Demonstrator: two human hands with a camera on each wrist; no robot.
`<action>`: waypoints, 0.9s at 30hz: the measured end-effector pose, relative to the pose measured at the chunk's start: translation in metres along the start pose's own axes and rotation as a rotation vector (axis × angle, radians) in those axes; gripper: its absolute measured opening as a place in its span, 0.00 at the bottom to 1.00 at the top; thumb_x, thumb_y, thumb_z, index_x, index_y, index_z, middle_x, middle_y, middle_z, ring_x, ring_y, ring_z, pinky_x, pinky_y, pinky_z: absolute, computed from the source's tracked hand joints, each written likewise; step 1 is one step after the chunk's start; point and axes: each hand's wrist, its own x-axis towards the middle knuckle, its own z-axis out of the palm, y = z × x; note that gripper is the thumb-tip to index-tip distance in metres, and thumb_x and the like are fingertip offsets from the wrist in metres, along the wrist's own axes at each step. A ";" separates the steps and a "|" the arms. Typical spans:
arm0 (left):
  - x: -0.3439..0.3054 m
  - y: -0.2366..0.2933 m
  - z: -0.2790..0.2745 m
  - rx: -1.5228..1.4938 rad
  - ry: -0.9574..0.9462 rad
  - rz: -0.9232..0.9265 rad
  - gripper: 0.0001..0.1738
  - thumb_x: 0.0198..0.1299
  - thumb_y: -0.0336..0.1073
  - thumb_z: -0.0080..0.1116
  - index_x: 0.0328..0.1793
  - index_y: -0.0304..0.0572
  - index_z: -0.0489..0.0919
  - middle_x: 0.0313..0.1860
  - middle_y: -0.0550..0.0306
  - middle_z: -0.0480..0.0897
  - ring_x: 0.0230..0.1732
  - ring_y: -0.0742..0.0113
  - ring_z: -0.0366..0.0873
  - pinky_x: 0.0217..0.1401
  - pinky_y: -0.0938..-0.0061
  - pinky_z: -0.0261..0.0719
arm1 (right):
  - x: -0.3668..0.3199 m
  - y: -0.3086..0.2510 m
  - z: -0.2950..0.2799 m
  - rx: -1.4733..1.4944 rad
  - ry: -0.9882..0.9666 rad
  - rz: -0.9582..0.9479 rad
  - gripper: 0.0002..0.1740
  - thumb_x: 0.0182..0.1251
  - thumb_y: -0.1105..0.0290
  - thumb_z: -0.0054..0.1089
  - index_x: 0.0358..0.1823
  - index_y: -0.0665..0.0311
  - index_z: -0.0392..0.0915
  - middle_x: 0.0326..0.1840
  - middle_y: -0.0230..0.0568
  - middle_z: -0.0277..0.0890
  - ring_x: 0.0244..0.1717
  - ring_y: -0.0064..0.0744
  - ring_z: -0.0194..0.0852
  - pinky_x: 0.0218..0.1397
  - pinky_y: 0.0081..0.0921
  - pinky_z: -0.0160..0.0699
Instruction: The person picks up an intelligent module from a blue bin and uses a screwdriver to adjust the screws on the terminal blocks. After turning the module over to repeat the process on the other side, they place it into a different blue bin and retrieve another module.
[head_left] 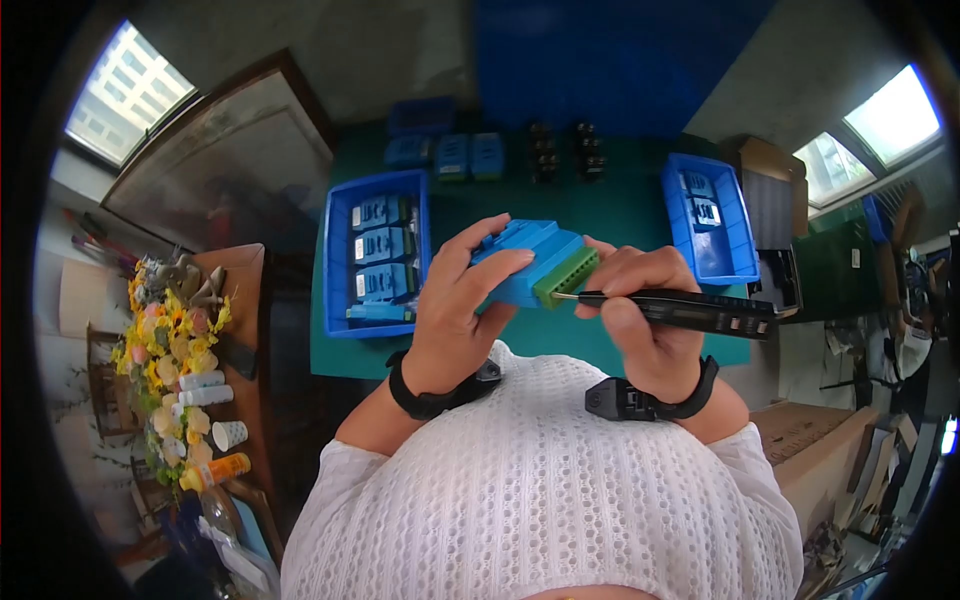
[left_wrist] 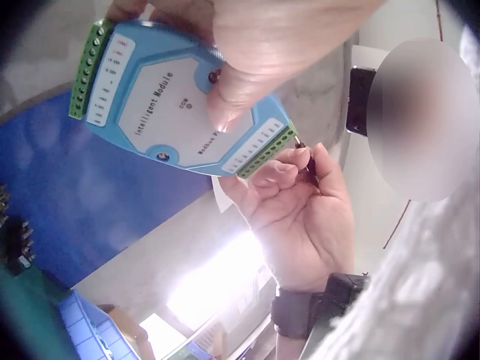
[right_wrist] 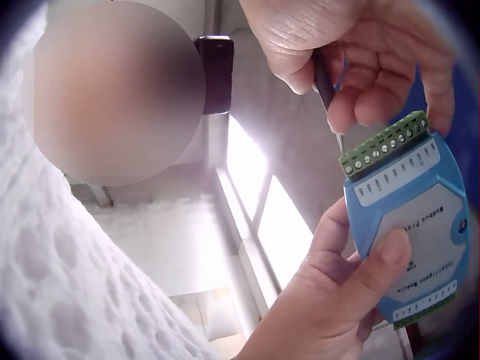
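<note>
The right hand holds a tool at the blue module (left hand gripping it).

Head view: daylight from the left window and right window, panes near white, room between them dim, strong fisheye bend, black corners. Left wrist view is hazy, with blown-out glare low centre, soft white fabric and a round blurred patch at right. Right wrist view: window panes clipped white, similar blurred disc upper left.
</note>
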 end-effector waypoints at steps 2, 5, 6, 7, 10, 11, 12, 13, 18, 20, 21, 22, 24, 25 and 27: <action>0.001 -0.001 0.003 -0.030 -0.014 -0.004 0.30 0.42 0.19 0.60 0.54 0.50 0.72 0.55 0.43 0.72 0.53 0.48 0.72 0.52 0.65 0.72 | -0.001 -0.002 -0.001 -0.004 0.008 0.021 0.07 0.60 0.71 0.58 0.36 0.64 0.71 0.29 0.33 0.72 0.28 0.22 0.71 0.63 0.40 0.60; -0.005 -0.008 0.012 -0.347 0.019 -0.192 0.26 0.49 0.23 0.56 0.57 0.44 0.68 0.54 0.46 0.73 0.54 0.52 0.72 0.53 0.66 0.71 | -0.003 -0.002 -0.010 -0.053 0.085 0.019 0.08 0.64 0.69 0.53 0.40 0.65 0.69 0.30 0.36 0.74 0.30 0.26 0.74 0.62 0.38 0.61; -0.012 -0.015 0.020 -0.583 0.060 -0.356 0.24 0.53 0.25 0.54 0.58 0.43 0.67 0.54 0.48 0.73 0.54 0.53 0.72 0.53 0.66 0.71 | -0.002 -0.002 -0.010 -0.043 0.135 0.025 0.09 0.66 0.67 0.50 0.41 0.65 0.68 0.29 0.38 0.74 0.32 0.28 0.75 0.63 0.38 0.61; -0.015 -0.020 0.026 -0.809 0.096 -0.532 0.23 0.56 0.27 0.52 0.59 0.42 0.65 0.54 0.49 0.74 0.55 0.54 0.72 0.53 0.66 0.71 | -0.004 -0.001 -0.014 -0.025 0.183 0.031 0.09 0.68 0.66 0.48 0.41 0.64 0.66 0.29 0.40 0.75 0.34 0.29 0.76 0.63 0.39 0.60; -0.005 -0.025 0.024 -1.168 -0.017 -0.975 0.20 0.63 0.34 0.46 0.61 0.40 0.62 0.54 0.52 0.74 0.54 0.58 0.73 0.54 0.64 0.72 | -0.016 0.011 -0.032 -0.094 0.258 0.120 0.10 0.71 0.66 0.41 0.45 0.66 0.64 0.34 0.48 0.77 0.33 0.32 0.77 0.51 0.32 0.72; -0.005 -0.029 0.026 -1.295 -0.061 -1.032 0.20 0.63 0.35 0.46 0.61 0.40 0.63 0.54 0.52 0.74 0.54 0.58 0.73 0.53 0.65 0.72 | -0.023 0.018 -0.036 -0.091 0.282 0.171 0.11 0.71 0.66 0.41 0.46 0.66 0.64 0.35 0.50 0.78 0.32 0.32 0.77 0.48 0.31 0.74; -0.006 -0.035 0.030 -1.415 -0.095 -1.092 0.20 0.64 0.36 0.46 0.61 0.40 0.63 0.54 0.52 0.74 0.53 0.59 0.74 0.53 0.65 0.73 | -0.030 0.029 -0.039 -0.069 0.345 0.169 0.11 0.71 0.67 0.42 0.44 0.70 0.66 0.35 0.50 0.79 0.33 0.28 0.76 0.40 0.23 0.75; -0.008 -0.040 0.032 -1.533 -0.120 -1.157 0.20 0.64 0.37 0.46 0.61 0.39 0.63 0.53 0.52 0.74 0.53 0.59 0.74 0.52 0.66 0.74 | -0.036 0.032 -0.042 -0.111 0.365 0.200 0.11 0.71 0.67 0.42 0.44 0.70 0.66 0.35 0.50 0.79 0.33 0.29 0.76 0.41 0.23 0.75; -0.010 -0.043 0.040 -1.593 -0.120 -1.189 0.20 0.64 0.38 0.48 0.58 0.37 0.64 0.51 0.50 0.75 0.51 0.57 0.76 0.49 0.61 0.79 | -0.057 0.038 -0.045 -0.098 0.311 0.170 0.14 0.70 0.64 0.43 0.47 0.69 0.67 0.35 0.48 0.79 0.36 0.29 0.76 0.42 0.25 0.74; -0.009 -0.043 0.042 -1.560 -0.150 -1.134 0.20 0.63 0.39 0.50 0.57 0.37 0.64 0.50 0.48 0.74 0.52 0.56 0.75 0.50 0.59 0.79 | -0.061 0.040 -0.050 -0.103 0.292 0.161 0.15 0.70 0.64 0.43 0.47 0.69 0.67 0.34 0.47 0.78 0.36 0.28 0.76 0.42 0.24 0.74; -0.009 -0.040 0.043 -1.535 -0.132 -1.136 0.20 0.63 0.39 0.50 0.57 0.37 0.63 0.51 0.48 0.74 0.52 0.56 0.75 0.50 0.59 0.79 | -0.062 0.038 -0.049 -0.089 0.311 0.181 0.14 0.70 0.65 0.43 0.47 0.69 0.67 0.34 0.47 0.78 0.35 0.27 0.76 0.42 0.24 0.74; -0.008 -0.036 0.044 -1.512 -0.115 -1.140 0.21 0.63 0.40 0.50 0.57 0.36 0.63 0.51 0.48 0.74 0.52 0.56 0.75 0.51 0.59 0.79 | -0.061 0.036 -0.046 -0.077 0.330 0.205 0.13 0.70 0.65 0.43 0.46 0.69 0.68 0.33 0.46 0.78 0.35 0.27 0.76 0.41 0.23 0.74; -0.008 -0.032 0.050 -1.478 -0.114 -1.125 0.23 0.63 0.40 0.51 0.58 0.36 0.61 0.52 0.48 0.72 0.53 0.56 0.74 0.51 0.59 0.79 | -0.061 0.033 -0.044 -0.070 0.347 0.255 0.12 0.70 0.67 0.43 0.44 0.70 0.68 0.33 0.45 0.77 0.35 0.27 0.76 0.41 0.22 0.74; -0.008 -0.032 0.053 -1.466 -0.130 -1.108 0.24 0.62 0.41 0.52 0.58 0.36 0.60 0.53 0.48 0.71 0.53 0.56 0.74 0.51 0.59 0.79 | -0.061 0.032 -0.043 -0.072 0.346 0.282 0.11 0.70 0.68 0.43 0.43 0.70 0.68 0.33 0.45 0.77 0.35 0.27 0.76 0.41 0.22 0.74; -0.009 -0.029 0.059 -1.244 -0.124 -1.056 0.31 0.61 0.42 0.54 0.62 0.34 0.54 0.53 0.47 0.70 0.53 0.56 0.73 0.48 0.59 0.79 | -0.063 0.032 -0.047 -0.091 0.318 0.324 0.09 0.70 0.70 0.43 0.42 0.69 0.68 0.34 0.45 0.77 0.36 0.27 0.76 0.41 0.22 0.74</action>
